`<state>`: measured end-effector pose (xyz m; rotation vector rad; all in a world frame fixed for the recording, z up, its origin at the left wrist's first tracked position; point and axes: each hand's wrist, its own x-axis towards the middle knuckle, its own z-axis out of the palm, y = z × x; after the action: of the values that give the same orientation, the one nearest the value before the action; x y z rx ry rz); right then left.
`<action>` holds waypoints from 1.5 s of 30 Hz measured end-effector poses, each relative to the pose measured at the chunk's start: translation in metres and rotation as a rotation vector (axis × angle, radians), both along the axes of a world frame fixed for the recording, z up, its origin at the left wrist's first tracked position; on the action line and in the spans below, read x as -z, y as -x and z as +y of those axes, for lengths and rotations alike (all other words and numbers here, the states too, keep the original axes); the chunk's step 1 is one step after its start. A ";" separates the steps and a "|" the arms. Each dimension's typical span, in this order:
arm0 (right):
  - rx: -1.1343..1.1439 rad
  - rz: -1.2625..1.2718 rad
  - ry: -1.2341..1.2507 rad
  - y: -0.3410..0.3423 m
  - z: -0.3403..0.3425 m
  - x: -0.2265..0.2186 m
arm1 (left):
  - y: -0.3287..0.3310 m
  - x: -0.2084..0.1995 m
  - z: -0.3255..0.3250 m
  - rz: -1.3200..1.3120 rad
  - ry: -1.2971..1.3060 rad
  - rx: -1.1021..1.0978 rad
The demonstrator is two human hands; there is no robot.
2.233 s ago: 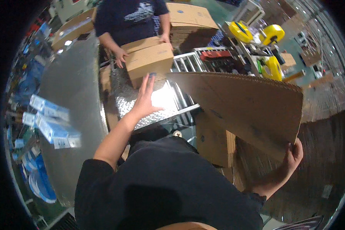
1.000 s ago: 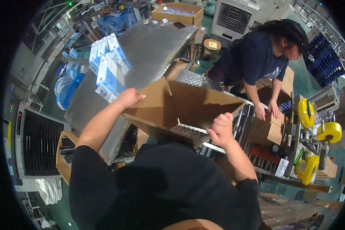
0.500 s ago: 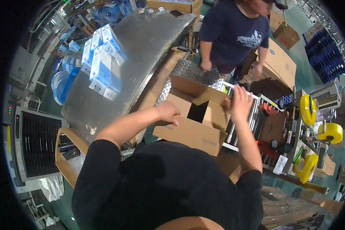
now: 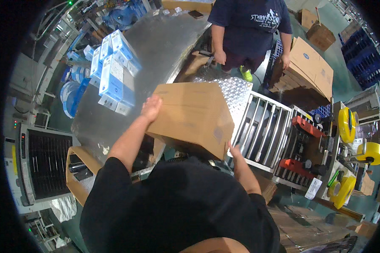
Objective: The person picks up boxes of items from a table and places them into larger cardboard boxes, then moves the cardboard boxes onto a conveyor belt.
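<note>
A brown cardboard box (image 4: 191, 111) is in front of me, tipped over so that a closed face is turned upward. At its left side my left hand (image 4: 151, 108) grips the edge, palm and fingers pressed against the cardboard. My right hand (image 4: 237, 155) holds the lower right corner, its fingertips partly hidden behind the box. The box's opening is out of sight. Beyond and to the right of it lies a sheet of silvery bubble wrap (image 4: 236, 93), partly covered by the box.
Blue-and-white cartons (image 4: 114, 86) stand on the metal table (image 4: 156, 50) at left. A roller conveyor (image 4: 261, 126) runs right toward a taping machine with yellow tape rolls (image 4: 369, 152). Across from me stands a person (image 4: 251, 33) beside flattened cardboard (image 4: 308, 71). An open carton (image 4: 82, 177) sits lower left.
The box stood with its opening upward and flaps spread; now it is turned over, closed face up. My right hand came down to its corner, my left moved to its left side.
</note>
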<state>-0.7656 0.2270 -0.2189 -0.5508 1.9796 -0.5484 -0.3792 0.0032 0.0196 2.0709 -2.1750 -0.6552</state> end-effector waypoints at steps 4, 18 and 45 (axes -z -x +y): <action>0.063 -0.559 0.156 0.026 0.037 -0.024 | -0.013 0.016 -0.019 0.437 -0.108 -0.200; -0.938 -0.385 0.463 -0.070 -0.081 -0.305 | 0.011 0.013 -0.032 1.024 -0.587 -0.239; -0.985 0.359 0.918 -0.337 -0.268 -0.312 | -0.401 0.011 -0.228 1.319 -0.346 -0.449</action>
<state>-0.4290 -0.0410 0.0928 -2.1437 1.3824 -0.7065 0.0219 -0.2244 0.0082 1.3448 -0.8638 -1.7098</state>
